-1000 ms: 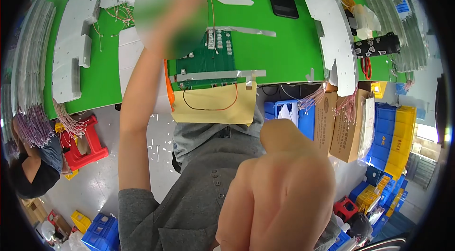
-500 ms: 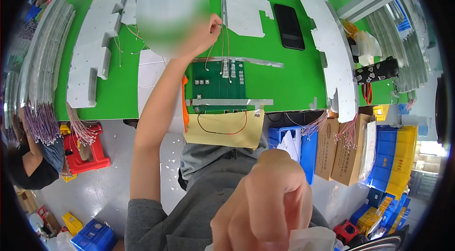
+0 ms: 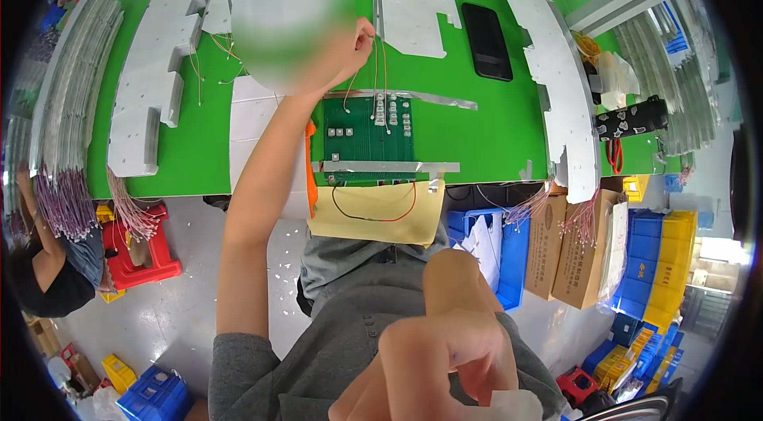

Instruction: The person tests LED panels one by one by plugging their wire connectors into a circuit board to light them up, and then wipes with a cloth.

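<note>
My left hand (image 3: pixel 347 58) is over the green bench, its thumb and fingers pinched on thin wires (image 3: pixel 385 75). These wires hang from the fingertips down to a green circuit board (image 3: pixel 364 139) with white connectors. The board lies near the bench's front edge, with metal strips (image 3: pixel 433 167) along its top and bottom sides. Close to the camera, my right hand (image 3: pixel 437 357) is raised before my chest with its fingers curled. A whitish piece (image 3: pixel 515 405) shows at its fingertips, and whatever it grips is hidden. A blurred patch covers part of my left hand.
White notched panels (image 3: pixel 155 79) lie at left, and another panel (image 3: pixel 552 87) at right. A black phone (image 3: pixel 486 41) rests between panels. Yellow paper (image 3: pixel 381 218) hangs at the front edge. Cardboard boxes (image 3: pixel 584 254) and a blue bin (image 3: pixel 513 258) stand below. Another person's arm (image 3: pixel 44 226) is at far left.
My right hand has moved lower and slightly left, with the wrist now showing more. My left hand keeps its pinch on the wires, almost in place. The view has shifted slightly.
</note>
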{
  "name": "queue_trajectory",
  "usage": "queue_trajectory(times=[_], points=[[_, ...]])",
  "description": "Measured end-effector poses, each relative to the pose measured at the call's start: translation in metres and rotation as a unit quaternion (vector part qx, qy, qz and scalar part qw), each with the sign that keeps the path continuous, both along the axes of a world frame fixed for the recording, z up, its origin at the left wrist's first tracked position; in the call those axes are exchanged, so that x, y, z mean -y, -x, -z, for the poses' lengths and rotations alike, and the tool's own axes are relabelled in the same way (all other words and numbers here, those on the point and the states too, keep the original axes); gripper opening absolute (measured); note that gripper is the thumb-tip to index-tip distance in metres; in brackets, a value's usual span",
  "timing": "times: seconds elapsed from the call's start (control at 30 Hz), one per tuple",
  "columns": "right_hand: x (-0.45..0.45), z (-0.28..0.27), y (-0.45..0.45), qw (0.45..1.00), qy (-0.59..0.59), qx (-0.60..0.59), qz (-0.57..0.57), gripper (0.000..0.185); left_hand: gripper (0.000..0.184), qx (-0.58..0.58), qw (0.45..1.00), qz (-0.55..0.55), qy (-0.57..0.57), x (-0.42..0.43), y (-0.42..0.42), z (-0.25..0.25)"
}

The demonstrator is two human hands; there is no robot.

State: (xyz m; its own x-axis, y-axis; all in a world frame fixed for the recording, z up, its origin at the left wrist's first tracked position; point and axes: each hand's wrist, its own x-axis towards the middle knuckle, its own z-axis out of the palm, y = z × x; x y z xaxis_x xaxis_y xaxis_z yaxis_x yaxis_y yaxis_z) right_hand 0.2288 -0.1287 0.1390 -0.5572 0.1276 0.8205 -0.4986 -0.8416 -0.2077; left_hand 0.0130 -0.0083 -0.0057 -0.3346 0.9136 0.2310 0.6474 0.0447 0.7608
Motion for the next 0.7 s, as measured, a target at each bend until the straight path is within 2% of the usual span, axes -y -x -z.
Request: queue_trajectory(times=[0.27, 0.43, 0.57, 0.6, 0.7], points=[[-0.005, 0.004, -0.004, 0.999, 0.039, -0.011, 0.0, 0.025, 0.015, -0.019, 1.0, -0.006, 0.006, 0.002, -0.002, -0.002], [-0.009, 0.006, 0.005, 0.998, 0.056, -0.02, -0.009, 0.027, 0.01, -0.02, 0.999, -0.006, -0.047, -0.001, -0.002, 0.006], [-0.012, -0.002, -0.016, 0.991, 0.051, 0.102, 0.07, 0.017, 0.01, -0.028, 0.998, -0.015, -0.047, 0.0, -0.002, 0.006], [-0.01, -0.005, -0.018, 0.992, 0.052, 0.097, 0.064, 0.017, 0.01, -0.033, 0.998, -0.021, -0.046, 0.0, -0.001, 0.005], [-0.002, -0.014, -0.025, 0.974, 0.101, 0.188, 0.073, 0.005, 0.01, -0.034, 0.998, -0.02, -0.056, -0.001, -0.001, 0.005]])
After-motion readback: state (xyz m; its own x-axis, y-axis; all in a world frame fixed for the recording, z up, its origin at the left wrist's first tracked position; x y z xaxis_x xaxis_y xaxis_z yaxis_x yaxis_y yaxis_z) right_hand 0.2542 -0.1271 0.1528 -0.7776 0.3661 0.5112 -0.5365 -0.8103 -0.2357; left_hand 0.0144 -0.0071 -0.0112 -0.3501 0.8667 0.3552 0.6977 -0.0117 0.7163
